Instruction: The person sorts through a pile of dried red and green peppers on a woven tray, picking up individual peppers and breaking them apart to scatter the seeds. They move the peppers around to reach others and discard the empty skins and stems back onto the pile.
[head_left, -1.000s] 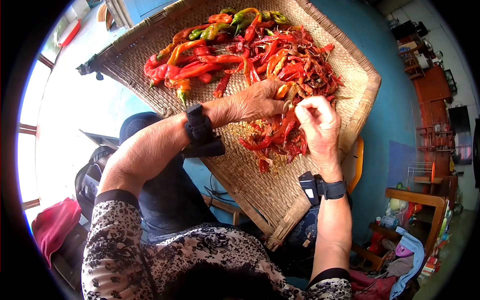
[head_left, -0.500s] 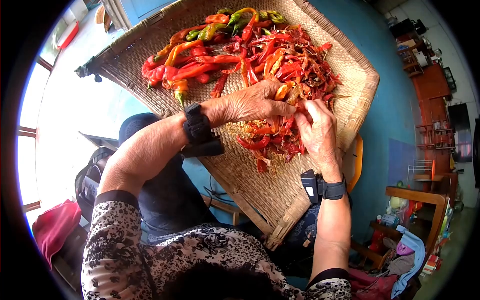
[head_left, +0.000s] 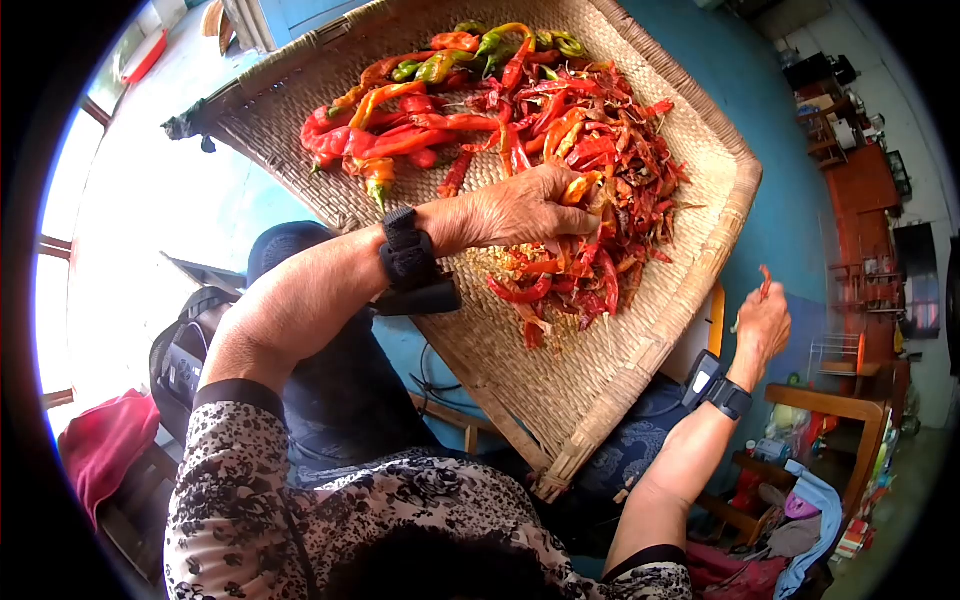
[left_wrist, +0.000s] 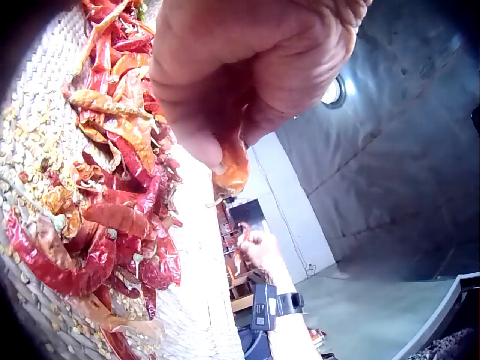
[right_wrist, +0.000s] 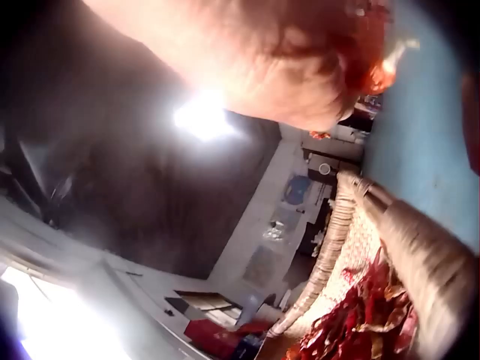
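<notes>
My left hand (head_left: 535, 208) is over the woven tray (head_left: 550, 390), pinching an orange-red chili pepper (left_wrist: 233, 171) between thumb and fingers, its stem end pointing down. Out past the tray's right edge, my right hand (head_left: 762, 325) has its fingers curled round a red chili pepper (head_left: 765, 280), one end poking out above the fist. In the right wrist view a pale stem (right_wrist: 405, 49) shows at the orange-red pepper. Dried red chilies (head_left: 635, 150) are heaped beside the left hand, with a smaller group (left_wrist: 97, 255) and loose yellow seeds (left_wrist: 37, 161) below it.
Fresher red, orange and green peppers (head_left: 400, 140) lie at the tray's far left. The tray has a raised rim (head_left: 735, 205) and sits close to the lap. A wooden chair (head_left: 850, 400) piled with cloths stands at the right.
My right hand has left the left hand and swung right, beyond the tray's edge, with a red chili pepper in it. The left hand stays almost in place.
</notes>
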